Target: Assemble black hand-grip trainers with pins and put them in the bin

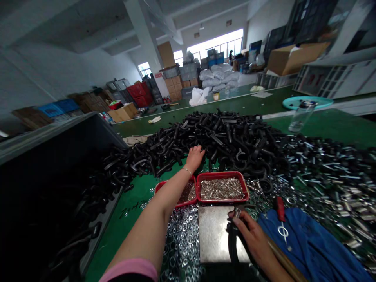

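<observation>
My left hand [195, 157] reaches out to the near edge of a big heap of black curved parts [217, 133]; its fingers look spread, touching or just over the parts, with the fingertips partly hidden. Lower down, my right hand [252, 235] grips a black curved part [233, 244] above a square metal plate [213, 231]. A small shiny coiled or threaded metal piece [237, 212] shows at the thumb and forefinger. Two red trays lie behind the plate: the right tray [249, 194] holds small metal pins, and my left forearm partly covers the left tray [188, 203].
Loose metal rings [182, 235] spread left of the plate. A red-handled screwdriver [280, 209] lies on a blue cloth [305, 239] at right. A deep grey bin [58, 133] with black parts stands left. A clear bottle [301, 117] stands back right, near a turquoise lid [323, 102].
</observation>
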Motion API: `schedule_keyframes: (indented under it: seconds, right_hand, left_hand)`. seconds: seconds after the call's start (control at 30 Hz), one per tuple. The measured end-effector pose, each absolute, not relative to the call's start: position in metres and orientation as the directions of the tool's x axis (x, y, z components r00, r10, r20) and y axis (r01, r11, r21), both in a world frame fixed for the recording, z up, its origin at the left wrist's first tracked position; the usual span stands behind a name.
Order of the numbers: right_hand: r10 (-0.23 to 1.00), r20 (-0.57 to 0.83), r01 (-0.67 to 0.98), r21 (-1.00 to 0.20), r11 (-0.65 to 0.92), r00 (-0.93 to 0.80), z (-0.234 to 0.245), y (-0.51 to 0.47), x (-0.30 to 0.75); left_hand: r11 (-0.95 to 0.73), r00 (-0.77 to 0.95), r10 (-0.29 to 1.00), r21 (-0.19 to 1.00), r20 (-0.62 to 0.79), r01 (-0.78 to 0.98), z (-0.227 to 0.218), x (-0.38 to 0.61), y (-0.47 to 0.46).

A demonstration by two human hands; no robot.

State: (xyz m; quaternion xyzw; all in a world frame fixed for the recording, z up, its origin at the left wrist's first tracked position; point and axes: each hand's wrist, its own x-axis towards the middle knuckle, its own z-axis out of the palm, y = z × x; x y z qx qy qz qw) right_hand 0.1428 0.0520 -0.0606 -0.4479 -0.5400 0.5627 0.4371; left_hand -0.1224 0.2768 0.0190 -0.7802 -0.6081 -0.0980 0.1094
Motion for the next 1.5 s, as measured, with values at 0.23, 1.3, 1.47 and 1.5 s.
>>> schedule_keyframes:
  seconds: [0.23, 1.3, 1.47, 1.5]
  right_hand:
    - [0.972, -0.063, -0.019, -0.997, -0.069, -0.227, -0.062, 0.052, 0.144]
    - [0.982, 0.047, 0.081, -0.995, 0.063, -0.184, -0.031, 0.048, 0.14]
    - [0.974, 0.11, 0.249, -0.956, 0.158, -0.197, -0.018, 0.044, 0.143]
    - [0.967, 0.124, 0.279, -0.942, 0.185, -0.224, -0.015, 0.043, 0.144]
  left_hand:
    - [-0.388, 0.424, 0.891, -0.213, 0.162, 0.897, 0.012, -0.131, 0.304]
    - [-0.163, 0.077, 0.986, 0.739, 0.15, 0.654, 0.08, -0.101, 0.135]
    - [0.327, 0.094, 0.944, 0.938, -0.318, -0.117, 0.044, -0.064, 0.025]
    - [0.359, 0.093, 0.933, 0.915, -0.348, -0.182, 0.036, -0.056, 0.011]
